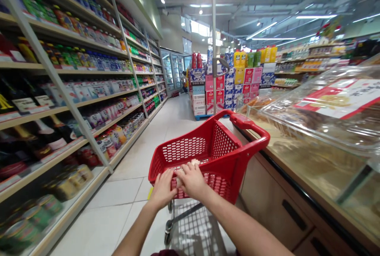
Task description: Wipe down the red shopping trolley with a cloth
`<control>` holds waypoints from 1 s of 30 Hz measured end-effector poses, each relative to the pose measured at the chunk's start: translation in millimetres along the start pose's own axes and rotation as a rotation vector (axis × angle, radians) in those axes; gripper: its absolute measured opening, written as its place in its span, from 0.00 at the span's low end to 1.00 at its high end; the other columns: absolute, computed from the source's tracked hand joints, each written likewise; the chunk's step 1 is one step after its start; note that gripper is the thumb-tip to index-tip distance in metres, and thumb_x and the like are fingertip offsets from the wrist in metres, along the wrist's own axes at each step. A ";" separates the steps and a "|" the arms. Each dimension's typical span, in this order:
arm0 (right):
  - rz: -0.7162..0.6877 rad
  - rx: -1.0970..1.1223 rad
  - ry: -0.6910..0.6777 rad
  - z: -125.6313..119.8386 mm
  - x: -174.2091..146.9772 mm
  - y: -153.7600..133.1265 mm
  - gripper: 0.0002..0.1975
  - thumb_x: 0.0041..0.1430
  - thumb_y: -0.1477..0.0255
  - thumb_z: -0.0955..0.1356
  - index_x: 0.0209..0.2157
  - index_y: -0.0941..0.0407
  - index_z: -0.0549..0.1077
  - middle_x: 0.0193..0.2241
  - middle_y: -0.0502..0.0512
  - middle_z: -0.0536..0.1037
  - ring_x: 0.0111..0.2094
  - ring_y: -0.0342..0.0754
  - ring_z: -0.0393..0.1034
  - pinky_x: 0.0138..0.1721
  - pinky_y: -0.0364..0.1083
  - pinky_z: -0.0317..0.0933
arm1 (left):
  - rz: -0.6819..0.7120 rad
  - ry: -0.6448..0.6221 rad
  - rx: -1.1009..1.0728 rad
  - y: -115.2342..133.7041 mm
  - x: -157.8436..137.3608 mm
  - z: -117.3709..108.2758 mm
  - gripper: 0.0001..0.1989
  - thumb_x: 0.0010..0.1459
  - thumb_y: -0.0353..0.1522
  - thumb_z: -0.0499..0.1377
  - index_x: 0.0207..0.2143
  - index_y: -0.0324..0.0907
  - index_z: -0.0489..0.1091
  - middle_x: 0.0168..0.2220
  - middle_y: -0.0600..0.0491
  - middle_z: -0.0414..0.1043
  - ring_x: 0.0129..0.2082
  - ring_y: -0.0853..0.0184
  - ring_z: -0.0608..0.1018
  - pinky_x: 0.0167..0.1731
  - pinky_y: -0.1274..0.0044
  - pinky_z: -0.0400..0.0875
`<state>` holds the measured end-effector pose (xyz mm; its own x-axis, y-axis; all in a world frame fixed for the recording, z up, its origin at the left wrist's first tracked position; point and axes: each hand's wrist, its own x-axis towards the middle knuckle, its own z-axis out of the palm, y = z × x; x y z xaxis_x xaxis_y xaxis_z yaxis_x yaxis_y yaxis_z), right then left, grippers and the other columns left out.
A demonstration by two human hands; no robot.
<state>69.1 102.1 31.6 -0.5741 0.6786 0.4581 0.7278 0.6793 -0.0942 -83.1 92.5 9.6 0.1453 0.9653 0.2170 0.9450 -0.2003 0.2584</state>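
Note:
A red plastic shopping cart (184,149) with perforated walls stands sideways in front of me, its handle at the right. Both my hands are at its near side. My left hand (162,188) has its fingers bent over the near rim. My right hand (192,180) is just beside it, fingers curled around a pale, lumpy thing (179,177) whose kind I cannot make out. More of something whitish (195,162) shows beyond the right fingertips, over the basket. My palms and the covered part of the rim are hidden.
Shelves of bottles and cans (80,69) line the left side of the tiled aisle (118,192). A counter (276,204) with clear-lidded food packs (341,101) runs close along the right. Ahead are stacked drink boxes (215,95) and a metal pole (214,42).

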 end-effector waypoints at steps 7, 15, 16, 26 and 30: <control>-0.049 -0.043 0.020 -22.7 -18.8 54.7 0.08 0.57 0.72 0.61 0.35 0.54 0.71 0.37 0.53 0.74 0.40 0.46 0.65 0.46 0.47 0.55 | -0.115 -0.057 0.140 -1.4 -0.7 -18.8 0.15 0.58 0.37 0.43 0.36 0.43 0.67 0.37 0.51 0.72 0.38 0.66 0.72 0.38 0.74 0.62; 0.132 -0.263 0.315 -83.9 -71.8 159.5 0.18 0.54 0.82 0.58 0.45 0.58 0.69 0.46 0.57 0.71 0.51 0.49 0.60 0.52 0.52 0.54 | -0.164 -0.045 0.158 12.0 -1.0 -14.4 0.16 0.58 0.39 0.43 0.32 0.43 0.67 0.34 0.52 0.73 0.37 0.67 0.73 0.36 0.77 0.61; 0.136 -0.255 0.303 -72.8 -67.0 150.1 0.19 0.54 0.82 0.58 0.46 0.58 0.69 0.46 0.57 0.71 0.51 0.49 0.61 0.51 0.52 0.55 | -0.166 -0.039 0.165 15.8 -1.5 -14.2 0.16 0.59 0.38 0.43 0.32 0.43 0.67 0.34 0.52 0.73 0.37 0.67 0.73 0.36 0.76 0.61; 0.052 -0.226 0.177 -47.9 -42.9 132.1 0.18 0.54 0.82 0.59 0.45 0.58 0.69 0.45 0.57 0.72 0.50 0.50 0.61 0.53 0.53 0.52 | -0.254 -0.052 0.227 19.5 -18.2 -21.2 0.17 0.59 0.40 0.42 0.31 0.43 0.67 0.33 0.51 0.73 0.34 0.65 0.74 0.32 0.75 0.62; 0.177 -0.269 0.275 -71.2 -45.4 175.8 0.20 0.53 0.82 0.58 0.47 0.60 0.67 0.50 0.60 0.67 0.53 0.52 0.57 0.53 0.55 0.50 | -0.271 -0.041 0.202 16.4 -23.2 -22.1 0.17 0.59 0.39 0.42 0.30 0.42 0.67 0.33 0.51 0.73 0.35 0.65 0.74 0.32 0.76 0.62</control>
<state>249.8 170.8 57.2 -0.3365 0.6535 0.6780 0.8989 0.4374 0.0246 -77.4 63.2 29.6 -0.1114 0.9857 0.1267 0.9892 0.0978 0.1091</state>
